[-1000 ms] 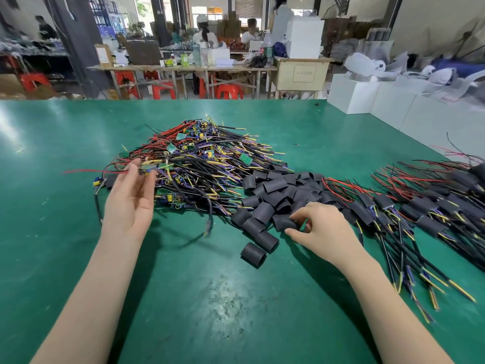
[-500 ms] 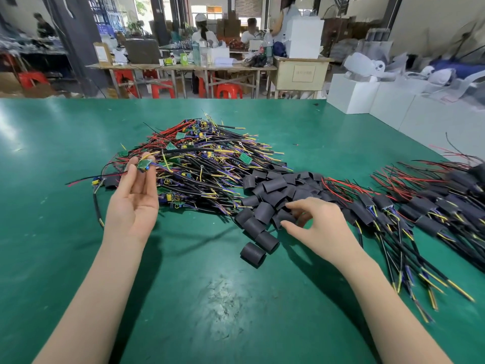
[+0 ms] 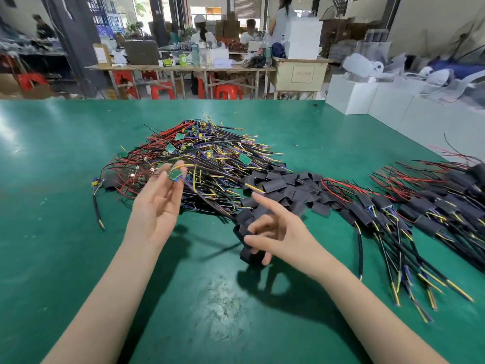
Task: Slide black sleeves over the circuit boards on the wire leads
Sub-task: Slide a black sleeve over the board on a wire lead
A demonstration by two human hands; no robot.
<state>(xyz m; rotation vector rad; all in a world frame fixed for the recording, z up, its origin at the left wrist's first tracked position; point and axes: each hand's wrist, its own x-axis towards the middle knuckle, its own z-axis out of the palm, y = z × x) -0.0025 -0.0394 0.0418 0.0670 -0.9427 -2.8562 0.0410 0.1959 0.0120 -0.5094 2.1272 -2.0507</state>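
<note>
Nearest, the right hand (image 3: 278,233) hangs just above the green table (image 3: 65,232), index finger straight and pointing far-left, thumb and lower fingers curled round a black sleeve (image 3: 248,254). Left of it, the left hand (image 3: 157,206) is raised palm-up, fingers nearly straight, pinching a small green board (image 3: 174,175) at the fingertips; its thin leads trail into the heap behind. Loose sleeves (image 3: 278,186) lie in a pile just beyond the right hand. Further left and behind sits the tangled heap of wired boards (image 3: 204,158). To the right lie sleeved leads (image 3: 420,208) in rows. Far off stand a long bench (image 3: 181,68), red stools (image 3: 227,91), white boxes (image 3: 351,97) and a cabinet (image 3: 298,74) whose label is too blurred to read.
</note>
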